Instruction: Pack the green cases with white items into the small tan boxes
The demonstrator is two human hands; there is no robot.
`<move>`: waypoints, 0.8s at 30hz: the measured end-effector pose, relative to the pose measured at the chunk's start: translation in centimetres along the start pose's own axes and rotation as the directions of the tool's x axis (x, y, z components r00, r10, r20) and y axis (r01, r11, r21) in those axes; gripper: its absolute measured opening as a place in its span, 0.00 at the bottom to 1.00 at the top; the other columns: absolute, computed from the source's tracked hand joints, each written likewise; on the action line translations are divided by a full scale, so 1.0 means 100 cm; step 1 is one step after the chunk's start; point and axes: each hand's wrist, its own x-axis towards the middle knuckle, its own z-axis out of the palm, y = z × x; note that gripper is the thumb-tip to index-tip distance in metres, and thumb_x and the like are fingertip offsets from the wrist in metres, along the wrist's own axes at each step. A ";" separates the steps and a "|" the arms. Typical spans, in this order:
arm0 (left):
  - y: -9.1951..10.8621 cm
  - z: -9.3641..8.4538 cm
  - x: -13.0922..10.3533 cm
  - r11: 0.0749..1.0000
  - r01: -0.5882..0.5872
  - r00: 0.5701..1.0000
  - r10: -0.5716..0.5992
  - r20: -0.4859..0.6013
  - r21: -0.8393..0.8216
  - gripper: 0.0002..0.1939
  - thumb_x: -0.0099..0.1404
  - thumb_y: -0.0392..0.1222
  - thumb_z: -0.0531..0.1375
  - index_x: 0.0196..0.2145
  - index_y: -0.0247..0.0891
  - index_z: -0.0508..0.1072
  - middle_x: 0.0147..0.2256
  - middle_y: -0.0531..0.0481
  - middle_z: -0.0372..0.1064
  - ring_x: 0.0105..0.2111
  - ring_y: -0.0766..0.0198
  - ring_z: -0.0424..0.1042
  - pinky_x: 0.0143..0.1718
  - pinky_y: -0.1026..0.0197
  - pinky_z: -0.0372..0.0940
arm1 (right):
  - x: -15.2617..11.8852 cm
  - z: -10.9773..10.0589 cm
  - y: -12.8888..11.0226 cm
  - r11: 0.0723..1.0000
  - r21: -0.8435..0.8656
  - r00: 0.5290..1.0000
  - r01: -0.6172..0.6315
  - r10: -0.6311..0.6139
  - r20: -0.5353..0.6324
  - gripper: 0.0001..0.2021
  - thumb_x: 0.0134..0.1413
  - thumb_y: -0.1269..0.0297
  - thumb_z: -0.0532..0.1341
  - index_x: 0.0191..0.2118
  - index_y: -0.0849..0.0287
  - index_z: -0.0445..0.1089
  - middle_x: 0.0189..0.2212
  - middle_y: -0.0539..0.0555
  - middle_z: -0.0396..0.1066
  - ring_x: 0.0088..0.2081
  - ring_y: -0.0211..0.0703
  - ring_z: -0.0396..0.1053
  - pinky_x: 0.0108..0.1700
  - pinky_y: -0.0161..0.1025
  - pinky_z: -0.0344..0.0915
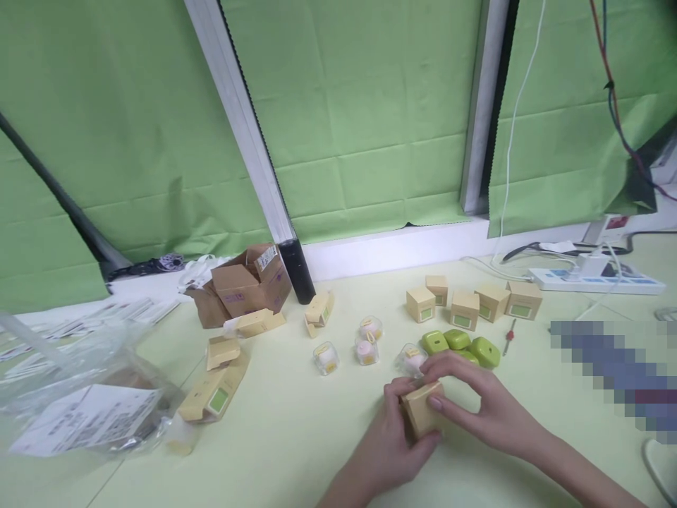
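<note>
A small tan cardboard box point(424, 413) is between my two hands, low over the front of the table. My left hand point(388, 437) wraps round its left side, thumb below and fingers at the top edge. With thumb and fingertips, my right hand point(484, 402) grips the box's upper right edge. The contents of the box are hidden. Just beyond my hands lie several green rounded cases point(458, 340), partly covered by my right fingers. A clear case with a pink item point(411, 358) sits behind the box, and another pink one point(366, 350) stands farther left.
Several closed tan boxes point(465, 309) stand at the back right, near a red screwdriver-like tool point(509, 337) and a white power strip point(597, 281). Opened tan cartons point(216, 388), a brown carton point(251, 286) and a plastic bag with papers point(89, 416) lie left.
</note>
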 end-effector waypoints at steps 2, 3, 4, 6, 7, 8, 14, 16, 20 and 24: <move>0.001 -0.001 -0.001 1.000 -0.016 1.000 0.016 0.007 0.023 0.21 0.58 0.36 0.58 0.47 0.40 0.54 0.51 0.39 0.55 0.52 0.53 0.59 0.52 0.51 0.54 | -0.002 0.003 0.000 0.996 0.086 1.000 0.004 -0.004 0.004 0.04 0.56 0.63 0.56 0.38 0.53 0.63 0.42 0.55 0.66 0.47 0.47 0.64 0.47 0.44 0.66; 0.001 -0.001 -0.001 1.000 -0.006 1.000 0.006 0.015 0.020 0.21 0.59 0.37 0.58 0.47 0.40 0.53 0.51 0.39 0.55 0.52 0.52 0.60 0.51 0.51 0.55 | -0.003 0.005 0.000 0.992 0.127 1.000 -0.005 0.005 -0.001 0.05 0.57 0.63 0.55 0.39 0.53 0.62 0.43 0.55 0.65 0.47 0.47 0.64 0.45 0.44 0.67; 0.001 -0.001 -0.002 1.000 0.012 1.000 -0.012 0.023 0.010 0.22 0.59 0.38 0.58 0.47 0.39 0.52 0.50 0.38 0.56 0.51 0.52 0.61 0.49 0.52 0.56 | -0.003 0.007 0.001 0.988 0.155 1.000 -0.024 0.026 -0.009 0.05 0.57 0.62 0.54 0.40 0.53 0.61 0.44 0.56 0.63 0.48 0.47 0.64 0.44 0.43 0.68; 0.001 -0.001 -0.002 0.998 0.054 0.998 -0.054 0.034 -0.018 0.24 0.59 0.40 0.58 0.49 0.39 0.49 0.49 0.37 0.57 0.49 0.52 0.63 0.47 0.52 0.58 | -0.002 0.010 0.004 0.986 0.140 0.994 -0.091 0.097 -0.039 0.06 0.58 0.60 0.54 0.40 0.52 0.63 0.46 0.56 0.61 0.51 0.48 0.61 0.45 0.44 0.67; 0.000 -0.001 -0.003 0.997 0.069 0.997 -0.067 0.037 -0.034 0.26 0.59 0.40 0.58 0.50 0.39 0.47 0.49 0.36 0.58 0.49 0.51 0.63 0.46 0.52 0.58 | -0.001 0.011 0.006 0.986 0.105 0.990 -0.126 0.132 -0.055 0.07 0.57 0.58 0.54 0.39 0.52 0.64 0.47 0.56 0.60 0.52 0.50 0.59 0.48 0.46 0.65; 0.000 -0.001 -0.003 0.996 0.077 0.997 -0.075 0.036 -0.049 0.28 0.60 0.40 0.58 0.51 0.39 0.45 0.50 0.35 0.58 0.50 0.51 0.63 0.47 0.51 0.58 | 0.000 0.012 0.008 0.985 0.072 0.985 -0.158 0.162 -0.060 0.07 0.57 0.57 0.55 0.38 0.53 0.66 0.47 0.55 0.61 0.53 0.51 0.58 0.51 0.48 0.62; -0.002 -0.001 -0.002 0.996 0.078 0.994 -0.076 0.076 -0.033 0.37 0.60 0.39 0.58 0.57 0.40 0.36 0.57 0.35 0.52 0.56 0.53 0.56 0.54 0.50 0.52 | 0.007 0.016 0.014 0.930 0.221 0.956 -0.292 0.289 0.048 0.13 0.56 0.52 0.55 0.39 0.55 0.67 0.39 0.54 0.69 0.42 0.47 0.67 0.43 0.43 0.65; -0.001 -0.002 -0.002 0.997 0.081 0.993 -0.082 0.085 0.009 0.35 0.59 0.39 0.58 0.57 0.40 0.40 0.56 0.37 0.54 0.54 0.53 0.58 0.53 0.50 0.55 | 0.007 0.017 0.013 0.925 0.235 0.954 -0.298 0.293 0.058 0.13 0.56 0.52 0.55 0.37 0.56 0.68 0.37 0.53 0.70 0.40 0.47 0.68 0.42 0.42 0.65; 0.002 -0.004 -0.003 0.990 0.118 0.989 -0.125 0.083 0.082 0.30 0.58 0.42 0.58 0.54 0.39 0.48 0.51 0.40 0.59 0.50 0.52 0.62 0.48 0.51 0.59 | 0.007 0.015 0.010 0.932 0.234 0.961 -0.278 0.269 0.070 0.14 0.56 0.51 0.54 0.35 0.56 0.68 0.34 0.53 0.70 0.38 0.47 0.68 0.41 0.42 0.65; 0.002 -0.004 -0.003 0.991 0.115 0.989 -0.121 0.082 0.074 0.31 0.58 0.42 0.58 0.55 0.39 0.46 0.52 0.40 0.59 0.51 0.53 0.62 0.49 0.51 0.59 | 0.008 0.018 0.011 0.934 0.227 0.961 -0.277 0.272 0.051 0.15 0.54 0.50 0.55 0.34 0.56 0.69 0.35 0.53 0.70 0.39 0.48 0.68 0.42 0.42 0.64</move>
